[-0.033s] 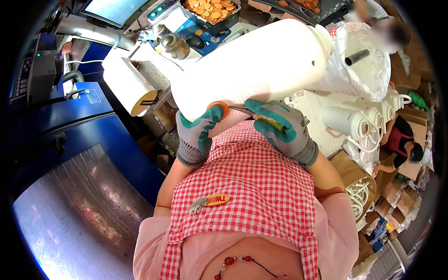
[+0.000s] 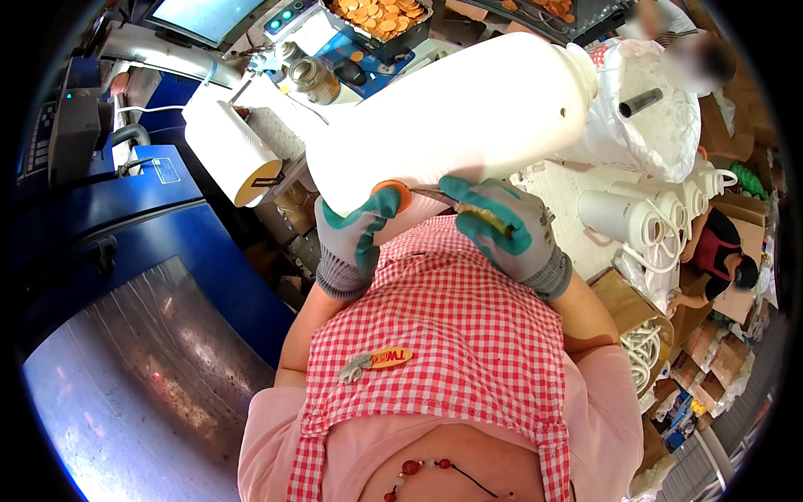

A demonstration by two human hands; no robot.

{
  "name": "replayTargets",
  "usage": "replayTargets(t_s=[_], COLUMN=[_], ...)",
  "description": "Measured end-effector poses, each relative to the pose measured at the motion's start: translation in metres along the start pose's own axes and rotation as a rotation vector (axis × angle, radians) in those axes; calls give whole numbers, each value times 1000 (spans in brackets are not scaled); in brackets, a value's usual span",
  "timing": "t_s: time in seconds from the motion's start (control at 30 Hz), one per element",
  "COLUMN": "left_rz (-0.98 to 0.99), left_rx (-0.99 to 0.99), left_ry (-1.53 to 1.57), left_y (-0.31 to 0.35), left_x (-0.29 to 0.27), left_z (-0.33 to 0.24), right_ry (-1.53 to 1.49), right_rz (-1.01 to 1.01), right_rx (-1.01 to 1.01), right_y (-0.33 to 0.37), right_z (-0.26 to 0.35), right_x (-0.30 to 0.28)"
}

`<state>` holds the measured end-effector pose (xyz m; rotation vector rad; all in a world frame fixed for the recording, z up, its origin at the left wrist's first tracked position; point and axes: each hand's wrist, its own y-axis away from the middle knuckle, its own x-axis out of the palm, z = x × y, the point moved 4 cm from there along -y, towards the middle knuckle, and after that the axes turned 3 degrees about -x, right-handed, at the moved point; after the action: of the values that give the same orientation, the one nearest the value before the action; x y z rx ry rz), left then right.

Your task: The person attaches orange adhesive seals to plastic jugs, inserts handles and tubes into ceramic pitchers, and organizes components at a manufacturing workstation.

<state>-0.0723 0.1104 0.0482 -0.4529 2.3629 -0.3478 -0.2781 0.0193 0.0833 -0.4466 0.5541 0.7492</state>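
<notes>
In front of me a large white plastic bottle (image 2: 452, 125) lies tilted, its necked end up and to the right. My left hand (image 2: 351, 238), in a grey and green glove, is closed on a round orange disc (image 2: 403, 194) at the bottle's near lower side. My right hand (image 2: 510, 230), gloved the same way, is closed around the yellowish handle of a small knife-like tool (image 2: 485, 219). Its thin metal blade points left toward the disc. Both hands are close to the bottle; whether the blade touches the disc I cannot tell.
A box of orange discs (image 2: 381, 18) and a glass jar (image 2: 314, 81) stand beyond the bottle. Another white cylinder (image 2: 230, 155) is at left, beside a blue machine (image 2: 159, 243). At right are white containers (image 2: 619, 219), a plastic bag (image 2: 644, 134) and a co-worker (image 2: 715, 251).
</notes>
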Motion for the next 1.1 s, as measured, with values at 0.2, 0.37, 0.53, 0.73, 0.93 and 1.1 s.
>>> replayTargets(t_s=[0.2,0.37,0.53,0.73,0.93,1.1], left_rz=[127,-37,-78,-51,59,-169], left_rx=[-106,-675,-403,-539,-216,-883], left_ry=[91,646,396,555,89,1353], left_y=[10,3,22,15,26,33], left_x=[3,7,21,22,26,38], left_z=[5,-4,24,13,1,-7], right_ry=[79,384,-95,779,1203,-1144], right_rz=[55,202,21,-857,-714,-530], right_rx=[-16,-186,-7,263,310,-11], right_y=[-2,1,-12,60,33,-11], right_z=[16,48,2,-228,-273,-179], right_x=[-4,-14,-43,-289,-308,-165])
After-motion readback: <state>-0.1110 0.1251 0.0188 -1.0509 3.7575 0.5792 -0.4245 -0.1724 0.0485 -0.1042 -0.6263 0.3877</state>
